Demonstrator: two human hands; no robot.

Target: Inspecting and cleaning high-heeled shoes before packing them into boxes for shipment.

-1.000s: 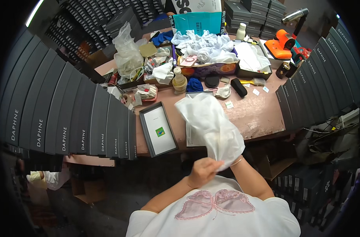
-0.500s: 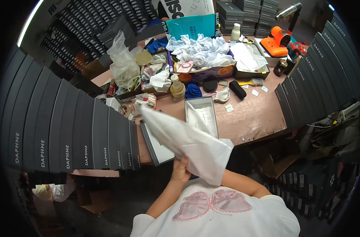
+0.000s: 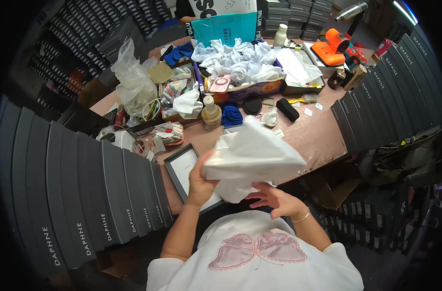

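Note:
In front of my chest is a white tissue-paper bundle, its far corner loose and partly blurred. My left hand grips its left side; what the paper may hold inside is hidden. Below the right part of the paper, my right hand has its fingers spread, and its fingertips are close under the hanging sheet. A dark-rimmed shoebox part with a white inside lies on the table to the left of the bundle. The grey box beyond is almost wholly covered by the paper.
Tall stacks of dark shoeboxes flank the table at left and right. Behind stand a carton of crumpled white paper, a pump bottle, a blue cloth, a black case and a yellow brush.
The paper bundle has turned and moved farther over the table, covering the grey box. My left hand has risen to the left side. My right hand, formerly hidden by paper, now shows with spread fingers.

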